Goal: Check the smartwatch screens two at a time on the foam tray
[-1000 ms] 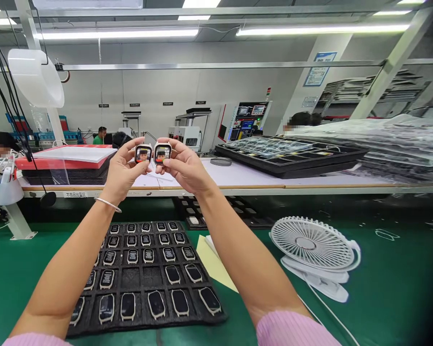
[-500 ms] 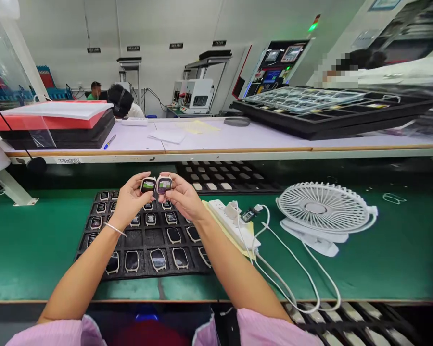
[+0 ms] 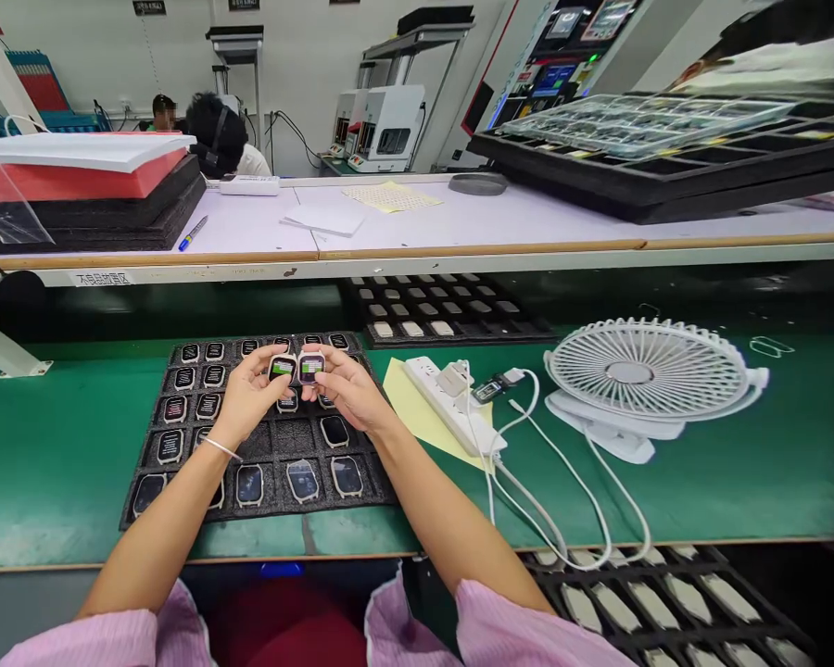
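Observation:
My left hand [image 3: 250,394] grips one smartwatch body [image 3: 282,369], its screen lit with a green band. Close beside it, my right hand [image 3: 347,387] holds a second smartwatch body [image 3: 312,368] with a similar lit screen. Both are strapless and face me, nearly edge to edge. Beneath my hands lies a black foam tray [image 3: 288,440] with rows of watch bodies in its pockets. Some screens there show small text, while those in the front row, such as one watch [image 3: 347,476], look dark. My wrists and forearms hide part of the tray.
Right of the tray are a white power strip [image 3: 451,403] with cables on yellow paper and a white fan [image 3: 646,375]. A shelf [image 3: 389,255] spans the back, bearing stacked trays. Another tray [image 3: 459,329] sits beneath it; one more [image 3: 639,602] is low at right. People are beyond.
The camera view has tilted down and shifted a little. Both hands still hold the two watches side by side, now slightly closer together.

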Demonstrator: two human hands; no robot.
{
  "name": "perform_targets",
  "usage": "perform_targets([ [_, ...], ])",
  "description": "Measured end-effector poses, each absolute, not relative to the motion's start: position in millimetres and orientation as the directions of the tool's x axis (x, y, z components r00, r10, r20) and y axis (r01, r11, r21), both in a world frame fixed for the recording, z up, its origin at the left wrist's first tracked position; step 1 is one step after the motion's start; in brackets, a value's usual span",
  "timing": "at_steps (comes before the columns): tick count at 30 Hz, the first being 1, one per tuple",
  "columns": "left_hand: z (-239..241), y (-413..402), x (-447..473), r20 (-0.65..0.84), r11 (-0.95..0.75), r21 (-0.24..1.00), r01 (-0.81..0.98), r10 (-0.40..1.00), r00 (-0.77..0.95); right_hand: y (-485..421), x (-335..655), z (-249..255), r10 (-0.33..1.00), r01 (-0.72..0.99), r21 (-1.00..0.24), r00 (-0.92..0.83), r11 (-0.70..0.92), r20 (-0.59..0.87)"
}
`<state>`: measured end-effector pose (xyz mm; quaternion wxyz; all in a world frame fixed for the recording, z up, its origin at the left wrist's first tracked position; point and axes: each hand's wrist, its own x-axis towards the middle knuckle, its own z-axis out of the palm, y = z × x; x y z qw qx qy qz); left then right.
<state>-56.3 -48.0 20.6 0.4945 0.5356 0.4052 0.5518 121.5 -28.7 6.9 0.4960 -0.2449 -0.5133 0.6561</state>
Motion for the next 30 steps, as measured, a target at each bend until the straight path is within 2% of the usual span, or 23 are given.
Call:
perform_targets([
  [14,8,-56,-57,0.043,-0.033,0.991,-0.132,0.997,0.069,-36,119,-10,0.929,-0.33,-0.944,-0.349,0.001,0.123],
  [17,7,-59,-55,0.005,0.006,0.986,-0.168,0.998,0.064,-40,118,-11,0.941,-0.368,-0.928,-0.33,-0.057,0.074],
  [24,2,-60,-54,-0.115,0.117,0.976,-0.184,0.993,0.023,-44,115,-20,0.934,-0.423,-0.852,-0.305,-0.308,-0.186],
  [30,1,-58,-54,-0.141,0.141,0.975,-0.17,0.99,0.013,-44,115,-23,0.932,-0.412,-0.855,-0.302,-0.316,-0.2],
])
